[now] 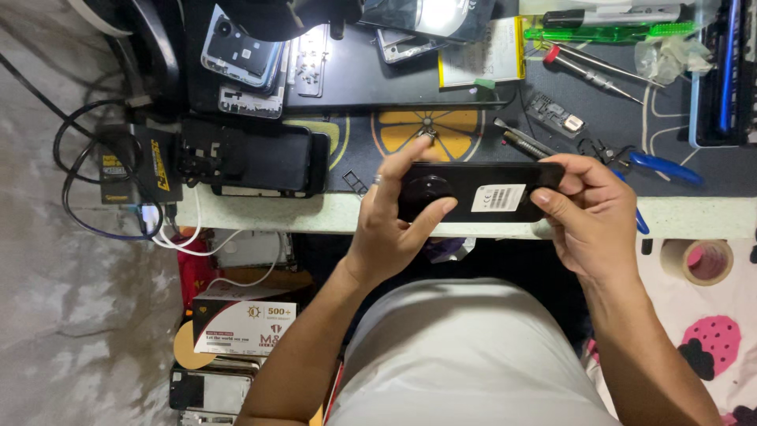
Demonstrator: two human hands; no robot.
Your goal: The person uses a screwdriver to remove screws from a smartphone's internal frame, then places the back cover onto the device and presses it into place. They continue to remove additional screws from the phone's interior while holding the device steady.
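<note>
Both hands grip a black phone point(473, 192) lying back-up over the bench's near edge point(694, 217). The left hand point(390, 229) pinches its camera end, thumb on the round lens housing; the right hand point(587, 213) is closed round the other end. Held past the edge, it could slip and drop to the floor. Farther in, blue-handled pliers point(658, 166) and a screwdriver point(587, 71) could scratch it.

white rectangular label point(498, 198) on the black phone's back, white-and-maroon box point(244, 326) under the bench at left, yellow-edged white battery label point(482, 54) on the mat
</note>
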